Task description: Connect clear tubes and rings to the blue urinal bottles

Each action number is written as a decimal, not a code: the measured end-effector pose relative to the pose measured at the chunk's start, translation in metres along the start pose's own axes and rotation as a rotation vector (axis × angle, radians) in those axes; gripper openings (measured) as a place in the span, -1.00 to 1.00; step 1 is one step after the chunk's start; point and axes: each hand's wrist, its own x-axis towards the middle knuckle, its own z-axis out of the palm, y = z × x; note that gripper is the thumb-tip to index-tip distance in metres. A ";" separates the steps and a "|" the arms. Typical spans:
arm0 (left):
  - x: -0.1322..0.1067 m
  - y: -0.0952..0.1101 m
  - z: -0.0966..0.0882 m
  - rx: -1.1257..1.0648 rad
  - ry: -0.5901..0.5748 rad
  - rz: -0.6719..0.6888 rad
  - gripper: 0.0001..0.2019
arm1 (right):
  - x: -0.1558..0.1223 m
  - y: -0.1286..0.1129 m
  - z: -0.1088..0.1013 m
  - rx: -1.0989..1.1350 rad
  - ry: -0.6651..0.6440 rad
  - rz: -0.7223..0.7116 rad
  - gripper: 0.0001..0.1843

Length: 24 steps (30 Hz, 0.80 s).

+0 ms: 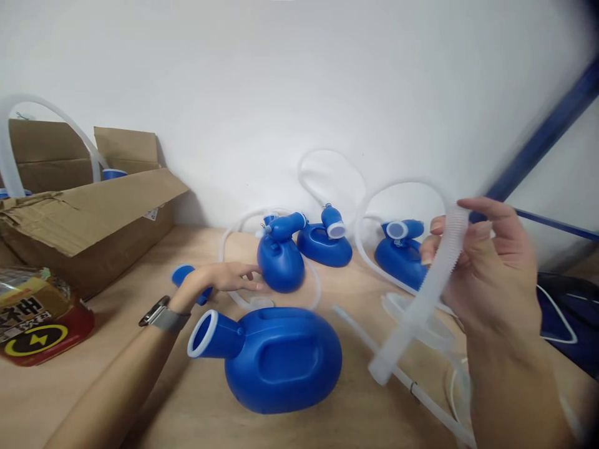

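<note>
Raised at the right, my right hand (489, 268) pinches a translucent tube with a ribbed section (433, 280); the tube's lower end points down toward the table. My left hand (234, 276), wearing a watch, reaches over the table with its fingers stretched out and holds nothing. Its fingertips are beside a blue urinal bottle (283, 265); whether they touch it I cannot tell. Partly behind the left wrist lies a loose blue spout piece (182, 274). In front, a large blue urinal bottle (285, 362) lies on its side, its white-rimmed mouth facing left.
Two more blue bottles (324, 245) (397, 259) with hoses stand near the wall. A cardboard box (93, 224) holding blue parts and tubing is at the left, with a drink bottle (44, 321) before it. A clear lid-like piece (428, 327) and a thin tube (435, 408) lie right.
</note>
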 end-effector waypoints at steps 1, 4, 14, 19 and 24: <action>-0.007 0.004 -0.003 -0.022 0.028 0.009 -0.20 | 0.000 0.000 0.000 0.006 0.021 -0.011 -0.63; -0.042 0.030 -0.009 -0.115 0.113 0.082 -0.24 | -0.004 0.004 0.007 -0.007 0.051 -0.033 -0.60; -0.108 0.127 0.031 0.012 0.382 0.393 -0.47 | -0.055 0.016 0.075 0.112 -0.160 0.039 -0.52; -0.097 0.123 0.035 0.006 0.244 0.383 -0.68 | -0.069 0.019 0.088 0.249 -0.282 0.110 -0.57; -0.094 0.127 0.032 -0.043 0.082 0.408 -0.45 | -0.079 0.026 0.085 0.202 -0.291 0.049 -0.61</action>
